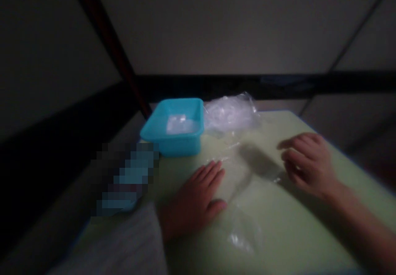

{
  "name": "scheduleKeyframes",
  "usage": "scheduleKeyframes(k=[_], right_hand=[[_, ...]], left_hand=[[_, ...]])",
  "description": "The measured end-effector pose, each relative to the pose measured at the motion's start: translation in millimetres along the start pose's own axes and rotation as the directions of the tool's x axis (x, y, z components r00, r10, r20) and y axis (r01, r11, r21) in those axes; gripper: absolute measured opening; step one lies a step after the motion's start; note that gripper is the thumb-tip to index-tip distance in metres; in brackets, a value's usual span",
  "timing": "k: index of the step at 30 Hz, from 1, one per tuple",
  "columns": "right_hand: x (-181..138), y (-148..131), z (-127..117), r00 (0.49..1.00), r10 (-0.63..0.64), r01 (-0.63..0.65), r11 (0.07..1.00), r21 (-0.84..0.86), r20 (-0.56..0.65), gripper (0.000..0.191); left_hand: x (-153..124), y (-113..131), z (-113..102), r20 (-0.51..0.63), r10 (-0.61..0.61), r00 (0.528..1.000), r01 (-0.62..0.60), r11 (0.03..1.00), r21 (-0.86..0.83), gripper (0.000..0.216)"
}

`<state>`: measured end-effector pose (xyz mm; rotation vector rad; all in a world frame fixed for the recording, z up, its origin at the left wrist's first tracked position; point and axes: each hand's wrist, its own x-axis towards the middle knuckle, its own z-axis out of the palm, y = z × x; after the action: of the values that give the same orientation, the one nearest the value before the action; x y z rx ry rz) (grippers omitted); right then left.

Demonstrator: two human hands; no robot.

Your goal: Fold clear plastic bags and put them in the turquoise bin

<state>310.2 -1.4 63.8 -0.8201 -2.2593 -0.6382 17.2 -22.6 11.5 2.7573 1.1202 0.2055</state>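
My left hand [194,203] lies flat on the pale green table [309,233], fingers stretched out and pressed on the edge of a clear plastic bag [244,209] spread on the surface. My right hand [306,161] hovers over the right side of that bag with fingers curled down and apart, holding nothing I can make out. The picture is dim and a little blurred.
A turquoise plastic tub [175,126] with something clear and white inside stands at the table's far left. A crumpled pile of clear plastic bags [230,112] lies beside it. A pixelated patch [126,180] covers something at the left edge. Dark rails run behind.
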Motion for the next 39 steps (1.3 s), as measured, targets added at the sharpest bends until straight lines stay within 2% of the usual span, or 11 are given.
scheduleKeyframes(k=[4,6,9,13,18,23,29,35,37,39], right_hand=[[2,-1,0,0.985,0.151,-0.141,0.984,0.108,-0.083,0.016],[5,-8,3,0.975,0.218,-0.205,0.956,0.212,-0.041,0.017],[9,-22,11,0.951,0.269,-0.307,0.882,0.356,0.152,0.022],[3,-33,31,0.879,0.162,-0.359,0.845,0.397,0.449,0.04],[-17,-30,55,0.806,0.044,-0.282,0.905,0.318,0.59,0.06],[-23,-14,65,0.78,0.025,-0.253,0.927,0.278,0.626,0.071],[-25,7,74,0.771,0.052,-0.269,0.93,0.251,0.635,0.067],[-25,13,71,0.752,0.198,-0.399,0.896,0.195,0.629,0.066],[-21,11,68,0.765,0.265,-0.458,0.864,0.207,0.587,0.067],[-15,7,66,0.792,0.281,-0.471,0.846,0.249,0.542,0.066]], left_hand=[[2,2,3,-0.017,-0.014,1.0,0.014,0.999,0.03,0.065],[6,4,7,-0.06,-0.029,0.998,0.031,0.999,0.034,0.064],[14,5,13,-0.116,-0.037,0.993,0.041,0.999,0.034,0.063],[19,1,14,-0.117,-0.002,0.993,0.006,0.999,0.036,0.063],[14,-6,11,-0.07,0.024,0.997,-0.02,0.999,0.048,0.064],[10,-6,8,-0.045,0.034,0.998,-0.033,0.999,0.041,0.063],[12,-4,7,-0.056,0.014,0.998,-0.012,1.0,0.025,0.06],[9,-4,10,-0.058,0.006,0.998,-0.006,1.0,-0.001,0.062],[9,-4,10,-0.075,0.005,0.997,-0.007,1.0,-0.028,0.066],[10,-2,8,-0.1,-0.008,0.995,0.002,0.998,-0.055,0.072]])
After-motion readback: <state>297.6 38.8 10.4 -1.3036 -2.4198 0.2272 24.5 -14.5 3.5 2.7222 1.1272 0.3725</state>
